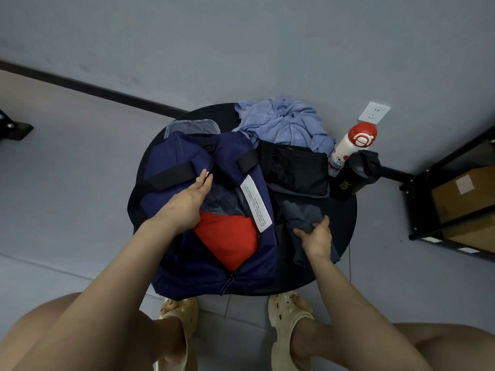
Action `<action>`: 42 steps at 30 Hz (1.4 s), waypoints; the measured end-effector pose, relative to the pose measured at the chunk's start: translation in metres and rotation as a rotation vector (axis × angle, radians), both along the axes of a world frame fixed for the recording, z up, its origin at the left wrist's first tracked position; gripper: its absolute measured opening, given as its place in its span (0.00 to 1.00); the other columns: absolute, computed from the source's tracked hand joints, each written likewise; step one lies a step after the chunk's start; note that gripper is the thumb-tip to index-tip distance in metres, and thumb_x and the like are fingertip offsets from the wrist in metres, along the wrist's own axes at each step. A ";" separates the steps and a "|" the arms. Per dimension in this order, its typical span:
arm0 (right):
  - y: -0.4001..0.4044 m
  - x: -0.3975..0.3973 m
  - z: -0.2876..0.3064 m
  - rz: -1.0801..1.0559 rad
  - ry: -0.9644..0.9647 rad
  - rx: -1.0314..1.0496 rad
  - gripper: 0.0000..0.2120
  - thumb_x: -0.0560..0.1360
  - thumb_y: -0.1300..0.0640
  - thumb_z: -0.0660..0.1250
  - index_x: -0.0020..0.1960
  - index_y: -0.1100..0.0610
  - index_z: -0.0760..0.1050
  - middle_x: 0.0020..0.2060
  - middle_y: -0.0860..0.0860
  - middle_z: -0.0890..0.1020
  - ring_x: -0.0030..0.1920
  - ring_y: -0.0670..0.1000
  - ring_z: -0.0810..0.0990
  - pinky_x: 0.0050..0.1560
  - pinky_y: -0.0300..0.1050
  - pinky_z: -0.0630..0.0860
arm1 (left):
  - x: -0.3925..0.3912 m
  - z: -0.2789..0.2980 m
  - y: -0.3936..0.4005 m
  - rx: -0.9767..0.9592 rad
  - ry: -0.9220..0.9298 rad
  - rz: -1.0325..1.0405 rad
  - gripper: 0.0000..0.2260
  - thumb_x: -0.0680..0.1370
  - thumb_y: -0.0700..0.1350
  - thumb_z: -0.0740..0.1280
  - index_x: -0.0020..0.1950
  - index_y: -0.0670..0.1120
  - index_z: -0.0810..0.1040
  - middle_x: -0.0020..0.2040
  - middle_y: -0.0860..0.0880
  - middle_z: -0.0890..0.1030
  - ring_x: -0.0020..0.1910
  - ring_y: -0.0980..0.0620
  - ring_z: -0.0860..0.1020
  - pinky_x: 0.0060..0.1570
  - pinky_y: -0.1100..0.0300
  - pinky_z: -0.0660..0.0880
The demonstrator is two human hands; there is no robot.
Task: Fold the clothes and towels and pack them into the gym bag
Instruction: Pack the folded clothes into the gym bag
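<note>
left hand [187, 202]: reaching forward over the gym bag [187, 266], fingers straight and together, palm down, resting on the left edge of the open zip mouth near a black strap [171, 174]; holds nothing
left arm: bare, stretched from near-left up to the bag's middle
right hand [316, 236]: on the dark grey garment [300, 218], fingers curled, gripping a fold of the cloth; thumb points left
right arm: bare, runs from near-right up to the tabletop's right side
gym bag: navy, on the left half of the round black tabletop [345, 236], zip open, white label [255, 203] on the right flap
red garment [227, 239]: inside the bag, near end of the opening; greyish cloth in the far end
dark grey garment: flat on the tabletop, just right of the bag
black garment [294, 170]: far side of the grey one, touching the bag's right edge
light blue towel [281, 123]: crumpled, far edge of the tabletop
white bottle with red cap [353, 145]: far right, tilted, beside a black bottle [353, 175]
feet: in beige clogs [286, 319] on the floor, near side of the tabletop
shelf [455, 204]: right, with cardboard boxes
</note>
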State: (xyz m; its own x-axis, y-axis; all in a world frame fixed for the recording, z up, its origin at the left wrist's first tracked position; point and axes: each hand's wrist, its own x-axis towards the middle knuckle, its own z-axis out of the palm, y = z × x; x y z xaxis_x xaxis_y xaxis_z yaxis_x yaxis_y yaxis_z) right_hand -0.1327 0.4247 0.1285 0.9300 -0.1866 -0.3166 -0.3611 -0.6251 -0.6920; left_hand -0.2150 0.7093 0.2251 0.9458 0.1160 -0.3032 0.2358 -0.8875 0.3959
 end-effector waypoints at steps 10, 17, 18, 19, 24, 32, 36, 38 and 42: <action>-0.016 0.017 0.006 0.217 0.249 -0.453 0.28 0.71 0.36 0.68 0.68 0.44 0.71 0.74 0.55 0.57 0.72 0.62 0.55 0.71 0.61 0.54 | 0.002 -0.005 0.002 -0.006 0.008 -0.003 0.42 0.71 0.26 0.57 0.78 0.51 0.42 0.77 0.55 0.39 0.67 0.47 0.70 0.36 0.67 0.64; -0.024 0.021 -0.002 0.229 0.236 -0.239 0.30 0.70 0.42 0.72 0.68 0.48 0.66 0.66 0.59 0.70 0.63 0.62 0.72 0.62 0.57 0.71 | 0.001 -0.004 0.000 -0.001 0.008 -0.010 0.42 0.72 0.26 0.57 0.78 0.51 0.43 0.78 0.54 0.39 0.72 0.48 0.64 0.43 0.64 0.66; -0.024 0.021 -0.003 0.216 0.248 -0.269 0.38 0.69 0.41 0.72 0.73 0.47 0.59 0.68 0.59 0.69 0.65 0.63 0.70 0.64 0.57 0.70 | 0.001 -0.004 0.000 -0.001 0.010 -0.013 0.42 0.72 0.26 0.57 0.78 0.50 0.43 0.78 0.54 0.39 0.72 0.48 0.64 0.44 0.64 0.66; -0.024 0.022 -0.003 0.197 0.267 -0.282 0.45 0.69 0.40 0.73 0.77 0.46 0.51 0.70 0.59 0.68 0.67 0.63 0.69 0.66 0.57 0.68 | 0.001 -0.004 0.000 -0.002 0.012 -0.015 0.41 0.72 0.26 0.57 0.78 0.50 0.43 0.78 0.54 0.39 0.71 0.47 0.65 0.44 0.64 0.66; -0.028 0.029 -0.002 0.138 0.401 -0.283 0.52 0.65 0.34 0.72 0.77 0.58 0.52 0.71 0.59 0.67 0.71 0.61 0.64 0.69 0.55 0.63 | 0.001 -0.003 0.000 -0.006 0.013 -0.013 0.42 0.71 0.26 0.57 0.78 0.50 0.43 0.78 0.53 0.39 0.69 0.46 0.68 0.45 0.62 0.67; -0.028 0.019 0.002 0.221 0.220 -0.231 0.37 0.67 0.44 0.76 0.70 0.54 0.66 0.63 0.58 0.74 0.63 0.60 0.73 0.60 0.54 0.74 | 0.001 -0.002 0.002 -0.024 -0.004 -0.007 0.41 0.71 0.25 0.57 0.78 0.50 0.43 0.78 0.53 0.40 0.70 0.47 0.67 0.48 0.61 0.70; -0.026 0.014 0.009 0.190 0.164 -0.259 0.32 0.70 0.47 0.74 0.70 0.51 0.68 0.61 0.56 0.77 0.61 0.60 0.74 0.55 0.49 0.73 | -0.001 -0.001 0.001 -0.048 -0.013 0.022 0.42 0.70 0.25 0.57 0.78 0.49 0.43 0.78 0.53 0.40 0.68 0.46 0.68 0.54 0.57 0.72; -0.022 0.009 0.017 0.196 0.102 -0.281 0.29 0.70 0.47 0.74 0.69 0.49 0.70 0.60 0.55 0.79 0.60 0.59 0.76 0.51 0.47 0.72 | -0.003 -0.001 0.000 -0.061 -0.024 0.041 0.43 0.70 0.25 0.57 0.78 0.49 0.43 0.78 0.53 0.40 0.67 0.46 0.69 0.53 0.57 0.72; -0.010 0.001 0.047 0.194 -0.077 -0.257 0.26 0.71 0.47 0.73 0.67 0.48 0.72 0.58 0.54 0.80 0.57 0.59 0.77 0.48 0.46 0.72 | -0.008 0.002 0.002 -0.102 -0.046 0.070 0.43 0.69 0.24 0.58 0.78 0.49 0.45 0.78 0.54 0.40 0.69 0.46 0.67 0.57 0.54 0.73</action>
State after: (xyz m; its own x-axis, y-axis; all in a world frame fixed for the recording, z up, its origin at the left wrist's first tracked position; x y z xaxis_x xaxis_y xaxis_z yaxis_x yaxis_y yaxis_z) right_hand -0.1317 0.4146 0.1750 0.9755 -0.0686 -0.2091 -0.1709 -0.8347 -0.5236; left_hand -0.2227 0.7115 0.2267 0.9497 0.1524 -0.2735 0.2749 -0.8240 0.4954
